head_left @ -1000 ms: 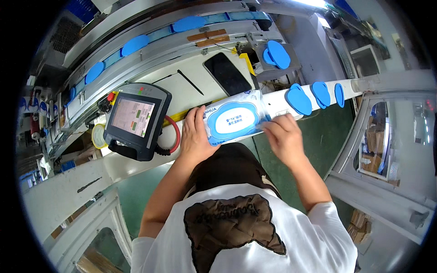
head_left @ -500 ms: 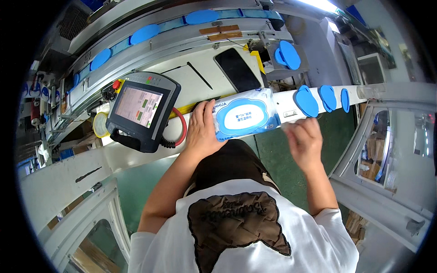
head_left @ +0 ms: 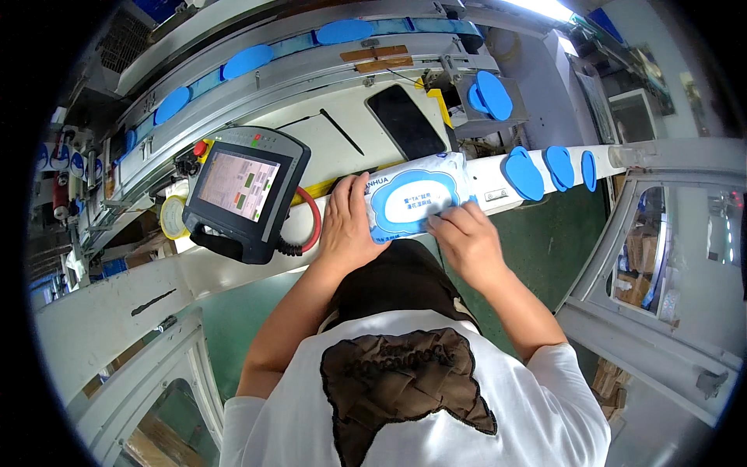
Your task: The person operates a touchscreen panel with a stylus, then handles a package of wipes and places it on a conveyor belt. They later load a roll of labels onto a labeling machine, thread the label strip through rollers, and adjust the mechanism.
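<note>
A soft white-and-blue pack of wet wipes (head_left: 412, 192) lies on the white ledge in front of me, its cloud-shaped label facing up. My left hand (head_left: 346, 226) is closed on the pack's left end, fingers along its side. Over the pack's near right part, my right hand (head_left: 471, 243) has its fingers bent into a pinch, with the tips at the label's lower right edge. Anything between those fingertips is hidden. To the right of the pack, several blue oval lids (head_left: 524, 173) stand in a row on the ledge.
Left of my hands stands a handheld control panel (head_left: 237, 187) with a lit screen and red cable. A black phone (head_left: 406, 121) lies behind the pack. Farther back, a conveyor (head_left: 292, 45) carries blue oval lids. Another blue lid (head_left: 490, 95) sits on a metal block. White-framed doors flank me.
My right hand has moved left from beside the pack, near the blue lids, onto the label's near right edge. My left hand and the pack have stayed in place.
</note>
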`<move>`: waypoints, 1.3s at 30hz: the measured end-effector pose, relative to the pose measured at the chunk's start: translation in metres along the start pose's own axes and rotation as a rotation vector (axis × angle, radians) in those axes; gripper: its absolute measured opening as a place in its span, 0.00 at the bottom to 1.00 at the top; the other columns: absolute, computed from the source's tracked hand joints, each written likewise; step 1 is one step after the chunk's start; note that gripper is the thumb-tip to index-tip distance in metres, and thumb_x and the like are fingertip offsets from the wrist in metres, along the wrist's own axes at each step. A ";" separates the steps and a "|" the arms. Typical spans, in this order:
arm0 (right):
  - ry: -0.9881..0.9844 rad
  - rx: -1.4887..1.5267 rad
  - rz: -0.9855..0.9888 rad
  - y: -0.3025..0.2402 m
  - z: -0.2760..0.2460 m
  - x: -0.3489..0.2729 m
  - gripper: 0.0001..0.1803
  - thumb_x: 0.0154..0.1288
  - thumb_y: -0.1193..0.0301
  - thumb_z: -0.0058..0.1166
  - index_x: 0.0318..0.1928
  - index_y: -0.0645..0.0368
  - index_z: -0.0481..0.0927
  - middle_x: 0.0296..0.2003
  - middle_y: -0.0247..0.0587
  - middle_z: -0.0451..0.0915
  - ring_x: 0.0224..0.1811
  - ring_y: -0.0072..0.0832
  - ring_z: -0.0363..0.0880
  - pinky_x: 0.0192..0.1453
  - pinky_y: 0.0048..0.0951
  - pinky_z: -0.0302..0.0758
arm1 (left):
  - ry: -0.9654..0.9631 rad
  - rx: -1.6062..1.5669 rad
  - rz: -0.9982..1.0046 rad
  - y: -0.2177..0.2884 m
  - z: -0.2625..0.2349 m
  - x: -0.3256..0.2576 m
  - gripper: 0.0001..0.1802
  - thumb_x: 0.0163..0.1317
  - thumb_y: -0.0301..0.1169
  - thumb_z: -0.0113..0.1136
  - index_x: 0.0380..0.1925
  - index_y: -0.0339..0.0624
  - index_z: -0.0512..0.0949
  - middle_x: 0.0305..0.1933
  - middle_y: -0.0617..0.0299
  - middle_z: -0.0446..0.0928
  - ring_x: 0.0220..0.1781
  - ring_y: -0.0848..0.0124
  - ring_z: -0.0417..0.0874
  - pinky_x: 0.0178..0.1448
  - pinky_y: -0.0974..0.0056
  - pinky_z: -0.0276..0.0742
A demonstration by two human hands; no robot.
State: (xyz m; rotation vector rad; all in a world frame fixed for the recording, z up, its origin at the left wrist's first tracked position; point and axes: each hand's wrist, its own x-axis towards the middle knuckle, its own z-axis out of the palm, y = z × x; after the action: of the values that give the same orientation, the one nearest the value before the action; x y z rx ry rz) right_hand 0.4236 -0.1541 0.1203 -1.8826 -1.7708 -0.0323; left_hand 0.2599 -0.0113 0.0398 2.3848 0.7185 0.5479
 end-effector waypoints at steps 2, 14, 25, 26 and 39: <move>-0.050 -0.021 0.009 0.003 0.002 0.002 0.11 0.44 0.80 0.62 0.32 0.59 0.80 0.29 0.39 0.74 0.30 0.38 0.71 0.33 0.34 0.71 | 0.004 -0.002 -0.001 0.000 0.001 -0.001 0.53 0.38 0.36 0.72 0.62 0.36 0.50 0.60 0.43 0.55 0.62 0.46 0.59 0.64 0.49 0.57; -0.093 -0.087 -0.014 0.002 -0.011 -0.001 0.11 0.42 0.79 0.63 0.32 0.60 0.80 0.27 0.38 0.73 0.28 0.36 0.70 0.31 0.33 0.70 | 0.013 -0.021 -0.002 -0.002 -0.001 -0.001 0.53 0.37 0.34 0.72 0.62 0.35 0.51 0.59 0.43 0.55 0.61 0.45 0.60 0.63 0.48 0.59; -0.142 -0.012 -0.106 -0.011 -0.007 0.015 0.13 0.41 0.80 0.63 0.32 0.60 0.80 0.29 0.37 0.74 0.30 0.36 0.71 0.33 0.32 0.71 | 0.022 0.009 0.008 -0.004 0.000 -0.003 0.55 0.35 0.34 0.73 0.63 0.36 0.50 0.61 0.43 0.55 0.63 0.45 0.59 0.64 0.49 0.58; -0.121 -0.027 -0.070 -0.012 -0.019 0.013 0.13 0.39 0.80 0.63 0.31 0.60 0.80 0.28 0.38 0.74 0.29 0.36 0.71 0.31 0.32 0.70 | 0.022 0.006 0.004 -0.004 0.001 -0.003 0.55 0.35 0.34 0.73 0.63 0.36 0.50 0.61 0.43 0.55 0.63 0.45 0.59 0.64 0.49 0.57; -0.102 -0.021 -0.083 -0.026 -0.010 0.021 0.12 0.39 0.78 0.62 0.30 0.59 0.80 0.28 0.36 0.73 0.29 0.34 0.71 0.34 0.30 0.71 | 0.036 -0.028 -0.010 -0.003 0.001 -0.003 0.54 0.35 0.32 0.72 0.63 0.37 0.50 0.61 0.45 0.55 0.63 0.46 0.58 0.65 0.49 0.56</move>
State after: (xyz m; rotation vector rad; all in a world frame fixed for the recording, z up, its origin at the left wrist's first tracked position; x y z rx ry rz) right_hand 0.4057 -0.1389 0.1461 -1.8545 -1.9235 0.0154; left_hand 0.2570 -0.0115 0.0360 2.3494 0.7328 0.5947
